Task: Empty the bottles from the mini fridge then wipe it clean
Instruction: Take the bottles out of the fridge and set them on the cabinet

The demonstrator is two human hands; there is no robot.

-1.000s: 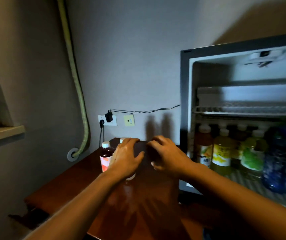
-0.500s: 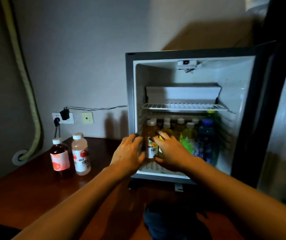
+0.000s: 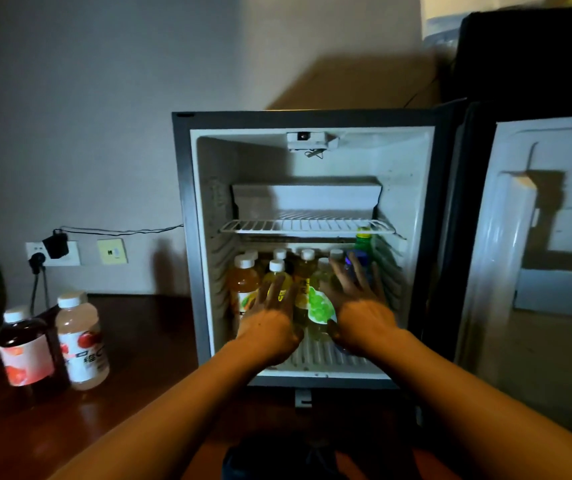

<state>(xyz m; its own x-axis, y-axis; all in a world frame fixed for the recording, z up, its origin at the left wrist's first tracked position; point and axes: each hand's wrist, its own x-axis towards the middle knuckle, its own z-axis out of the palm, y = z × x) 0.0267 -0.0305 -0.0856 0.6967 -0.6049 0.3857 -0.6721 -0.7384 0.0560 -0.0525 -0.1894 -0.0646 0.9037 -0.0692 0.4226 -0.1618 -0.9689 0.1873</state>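
The mini fridge (image 3: 187, 237) stands open on the wooden table, its door (image 3: 551, 237) swung to the right. Several bottles crowd its lower level: an orange one (image 3: 243, 278) at the left, a yellow one (image 3: 275, 275), a green-labelled one (image 3: 319, 306) and a blue one (image 3: 360, 263) at the right. My left hand (image 3: 270, 323) reaches inside with fingers spread over the yellow bottle. My right hand (image 3: 357, 306) reaches in with fingers spread by the blue bottle. Neither hand has closed on a bottle. A dark red bottle (image 3: 24, 348) and a pale pink bottle (image 3: 81, 337) stand on the table at the left.
The wire shelf (image 3: 307, 226) in the fridge is bare, with a white box compartment (image 3: 307, 199) behind it. A wall socket with a black charger (image 3: 55, 245) and cable sits left of the fridge. The brown table (image 3: 146, 341) runs across the front. A dark object (image 3: 277, 459) lies at the bottom edge.
My view swung from the table's left to face the fridge. Both hands moved from the two bottles on the table into the fridge's lower level, fingers now spread.
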